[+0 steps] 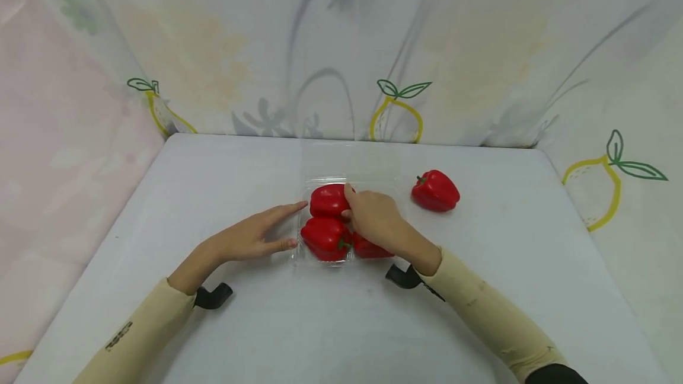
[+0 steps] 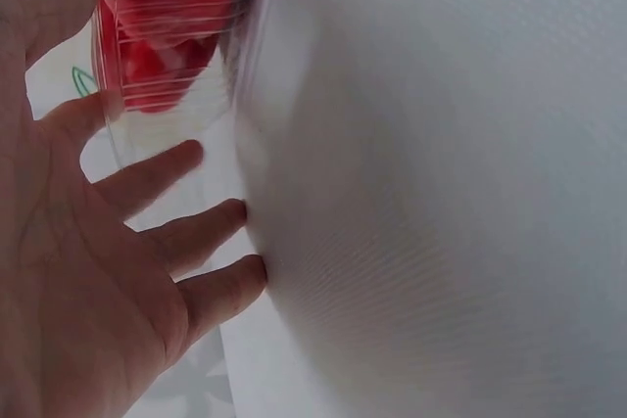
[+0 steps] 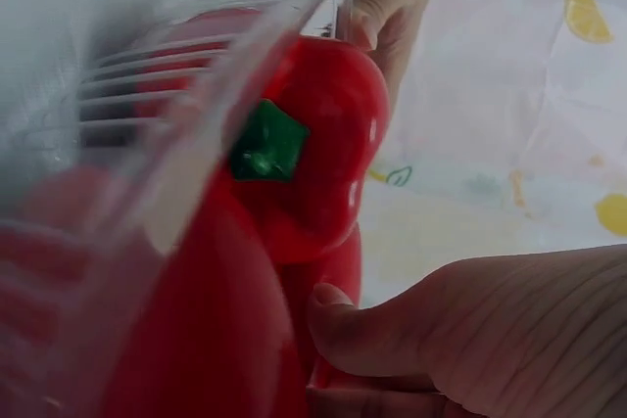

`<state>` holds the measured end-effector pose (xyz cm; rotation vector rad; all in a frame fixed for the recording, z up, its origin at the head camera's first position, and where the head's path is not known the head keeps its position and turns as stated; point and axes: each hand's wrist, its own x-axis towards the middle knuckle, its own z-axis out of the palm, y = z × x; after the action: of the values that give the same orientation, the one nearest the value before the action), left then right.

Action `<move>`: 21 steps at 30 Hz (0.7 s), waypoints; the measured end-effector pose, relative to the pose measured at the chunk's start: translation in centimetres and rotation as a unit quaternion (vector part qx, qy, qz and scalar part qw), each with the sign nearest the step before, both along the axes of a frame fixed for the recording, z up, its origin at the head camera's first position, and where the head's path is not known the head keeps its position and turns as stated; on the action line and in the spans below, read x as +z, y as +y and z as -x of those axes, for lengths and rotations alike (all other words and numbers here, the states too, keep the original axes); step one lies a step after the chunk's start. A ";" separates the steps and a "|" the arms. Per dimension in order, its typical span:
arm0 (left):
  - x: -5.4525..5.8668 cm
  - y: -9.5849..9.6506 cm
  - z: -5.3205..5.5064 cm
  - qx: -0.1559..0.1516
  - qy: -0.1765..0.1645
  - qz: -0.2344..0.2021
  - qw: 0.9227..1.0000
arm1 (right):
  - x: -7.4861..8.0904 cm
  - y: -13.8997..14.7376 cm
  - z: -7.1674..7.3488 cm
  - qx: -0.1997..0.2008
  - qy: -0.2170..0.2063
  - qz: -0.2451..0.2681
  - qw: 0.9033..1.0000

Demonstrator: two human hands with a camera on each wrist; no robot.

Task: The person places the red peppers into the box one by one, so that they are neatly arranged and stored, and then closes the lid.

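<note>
A clear plastic clamshell box (image 1: 335,264) stands mid-table with red bell peppers in it. Two, a back pepper (image 1: 328,200) and a front pepper (image 1: 324,239), sit on its left side; another pepper (image 1: 372,249) at front right is partly covered by my right hand (image 1: 376,218). That hand reaches in from the right, thumb and finger gripping the right end of the back-left pepper. In the right wrist view its thumb (image 3: 338,325) lies against red pepper skin. My left hand (image 1: 253,234) spreads straight fingers beside the box's left wall, fingertips at its edge.
One more red bell pepper (image 1: 435,191) lies on the white table (image 1: 496,289), to the right of the box. The box's transparent lid (image 1: 349,159) lies folded back behind it. A lemon-patterned cloth (image 1: 469,58) hangs beyond the table's far edge.
</note>
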<state>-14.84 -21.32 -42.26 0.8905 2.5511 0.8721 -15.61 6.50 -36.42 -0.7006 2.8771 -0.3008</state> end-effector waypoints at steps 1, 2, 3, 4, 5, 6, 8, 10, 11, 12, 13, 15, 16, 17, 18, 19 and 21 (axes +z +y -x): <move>0.0 0.0 0.0 0.000 -0.001 0.000 1.000 | 0.0 -0.1 0.0 0.002 0.006 -0.006 1.000; 0.0 0.1 -0.1 -0.001 0.000 0.000 1.000 | 0.1 -0.1 0.0 0.003 0.010 -0.011 1.000; 0.0 0.1 -0.1 -0.001 0.001 0.002 1.000 | 0.1 -0.2 0.0 0.003 0.012 -0.016 1.000; 0.0 0.1 -0.1 -0.001 0.003 0.006 1.000 | 0.1 -0.2 0.0 0.004 0.016 -0.021 1.000; 0.0 0.1 -0.2 0.001 0.005 0.009 1.000 | 0.1 -0.2 0.0 0.006 0.019 -0.023 1.000; 0.0 0.1 -0.2 0.002 0.009 0.014 1.000 | 0.2 -0.2 0.1 0.008 0.021 -0.025 0.999; 0.0 0.1 -0.2 0.004 0.013 0.020 1.000 | 0.2 -0.2 0.1 0.013 0.025 -0.024 0.999; 0.0 0.2 -0.2 0.006 0.013 0.023 1.000 | 0.2 0.0 0.1 0.018 0.030 -0.020 0.999; 0.0 0.2 -0.2 0.006 0.013 0.024 1.000 | 0.2 0.1 0.1 0.020 0.031 -0.018 0.999; 0.0 0.2 -0.1 0.005 0.012 0.023 1.000 | 0.2 0.2 0.1 0.020 0.032 -0.015 0.999; 0.1 0.2 -0.1 0.003 0.011 0.022 1.000 | 0.2 0.3 0.1 0.020 0.033 -0.011 0.999; 0.2 0.3 -0.1 -0.001 0.011 0.020 1.000 | 0.2 0.6 0.1 0.019 0.032 0.004 0.999; 0.3 0.3 -0.1 -0.003 0.011 0.019 1.000 | 0.2 0.7 0.1 0.018 0.031 0.013 0.999; 0.4 0.3 -0.2 -0.004 0.011 0.018 1.000 | 0.2 0.8 0.1 0.017 0.032 0.022 0.999; 0.4 0.3 -0.2 -0.006 0.012 0.018 1.000 | 0.1 0.8 0.1 0.016 0.033 0.031 0.999; 0.5 0.3 -0.2 -0.007 0.014 0.018 1.000 | 0.1 0.8 0.2 0.015 0.033 0.038 0.999; 0.6 0.4 -0.2 -0.007 0.014 0.020 1.000 | 0.1 0.8 0.2 0.013 0.033 0.048 0.998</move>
<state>-14.64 -20.96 -41.65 0.9131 2.5732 0.8080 -15.83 7.31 -36.30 -0.7784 2.9300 -0.4223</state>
